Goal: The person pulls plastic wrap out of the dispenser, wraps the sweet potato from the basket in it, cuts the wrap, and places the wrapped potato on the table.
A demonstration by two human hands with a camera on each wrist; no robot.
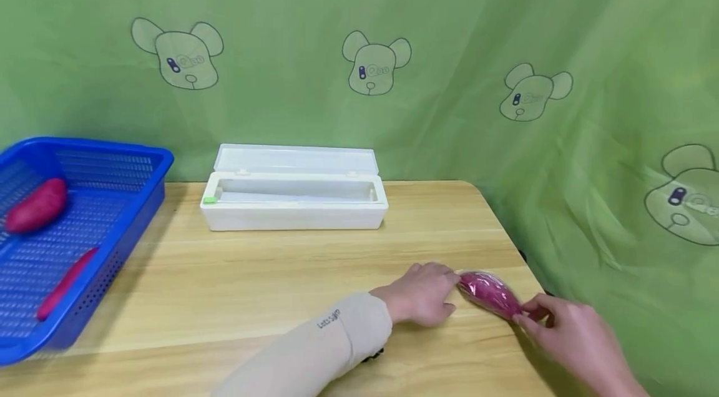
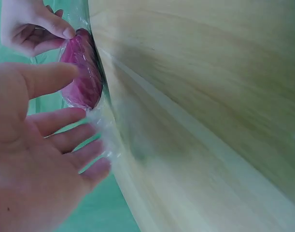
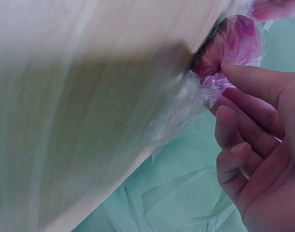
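Green cloth hangs behind the wooden table (image 1: 253, 284). Near its right edge lies a wrapped sweet potato (image 1: 490, 292) (film blurs its skin). Left hand (image 1: 418, 292), fingers relaxed, touches its left end; right hand (image 1: 567, 328) pinches the other end. Far left, a blue basket (image 1: 112, 222) is cut off.

I see open desk (image 1: 253, 272) between the white box (image 1: 294, 203) at the back and my hands near the front-right corner. The blue basket (image 1: 112, 222) blocks the left edge; the green curtain (image 1: 590, 197) hangs close beside the right.
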